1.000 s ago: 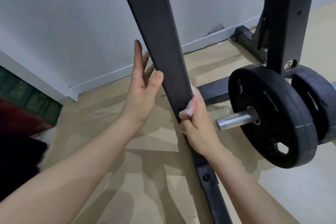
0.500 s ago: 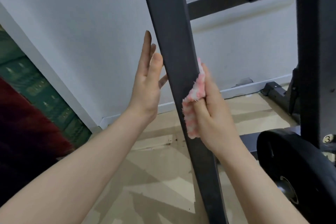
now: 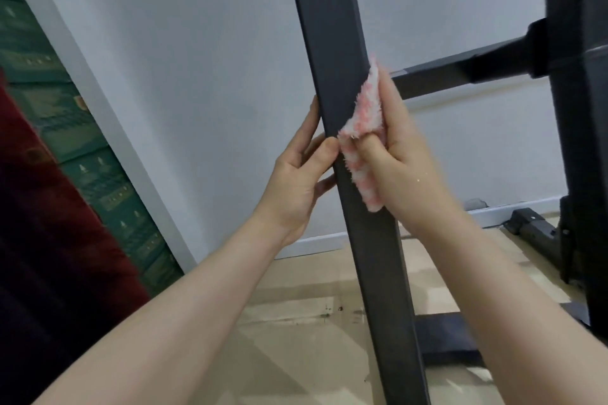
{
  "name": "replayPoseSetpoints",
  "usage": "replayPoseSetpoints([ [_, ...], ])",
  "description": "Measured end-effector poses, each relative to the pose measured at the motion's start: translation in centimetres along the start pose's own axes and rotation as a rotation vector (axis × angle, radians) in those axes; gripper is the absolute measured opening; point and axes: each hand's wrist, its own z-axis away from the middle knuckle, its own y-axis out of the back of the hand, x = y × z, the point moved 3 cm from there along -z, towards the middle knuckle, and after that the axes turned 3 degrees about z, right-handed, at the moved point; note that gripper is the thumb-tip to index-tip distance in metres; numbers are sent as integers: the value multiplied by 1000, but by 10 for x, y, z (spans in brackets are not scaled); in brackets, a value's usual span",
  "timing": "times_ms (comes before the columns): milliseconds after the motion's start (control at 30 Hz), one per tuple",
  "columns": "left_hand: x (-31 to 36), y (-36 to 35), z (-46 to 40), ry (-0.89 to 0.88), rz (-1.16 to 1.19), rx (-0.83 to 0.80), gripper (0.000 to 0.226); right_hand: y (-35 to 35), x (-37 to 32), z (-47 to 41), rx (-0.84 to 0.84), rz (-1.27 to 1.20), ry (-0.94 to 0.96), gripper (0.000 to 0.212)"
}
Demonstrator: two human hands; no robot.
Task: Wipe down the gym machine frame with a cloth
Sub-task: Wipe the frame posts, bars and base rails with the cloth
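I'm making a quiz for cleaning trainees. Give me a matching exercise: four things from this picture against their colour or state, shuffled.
Things:
1. cloth
2. upright post
3. left hand
4. wall

States:
A. dark grey metal
B. pale, plain
C. pink and white, fluffy
D. holds the post's left edge

Pairs: 1-C, 2-A, 3-D, 4-B

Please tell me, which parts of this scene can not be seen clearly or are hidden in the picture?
- Head view: top of the frame post is cut off by the upper edge.
- Fingers of the left hand are partly hidden behind the post.
- Part of the pink cloth is covered by the right hand.
- The right upright is blurred and cut by the right edge.
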Motion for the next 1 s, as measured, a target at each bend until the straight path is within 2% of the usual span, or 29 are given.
replayPoseSetpoints([
  [100, 0, 0, 1, 39, 36, -42, 64, 3, -4, 33, -144, -57, -53, 63],
  [167, 1, -2, 3, 27, 36, -51, 63, 5, -7, 26, -113, -5, -60, 61],
  [333, 5, -3, 5, 42, 13, -41, 54, 5, -30, -66, 33, 71, 98, 65],
  [500, 2, 4, 6, 71, -6, -54, 50, 8, -30, -53, -27, -4, 37, 67],
  [567, 4, 12, 0, 64, -68, -86, 59, 9, -39, -74, -50, -18, 32, 62],
  [633, 11, 19, -8, 69, -88, -120, 79, 10, -55, -106, -46, 2, 27, 57],
  [733, 42, 18, -36, -35, -100, -130, 90, 10, -67, -120, 16, 44, 82, 49],
  [867, 95, 12, -85, -234, -93, -15, 85, 13, -68, -112, -12, 25, 35, 60],
  [933, 111, 13, -100, -294, -61, 7, 68, 15, -80, -128, -11, 67, 22, 47],
  [1000, 120, 16, -106, -302, -59, 10, 58, 15, -90, -147, 23, 48, -20, 19],
])
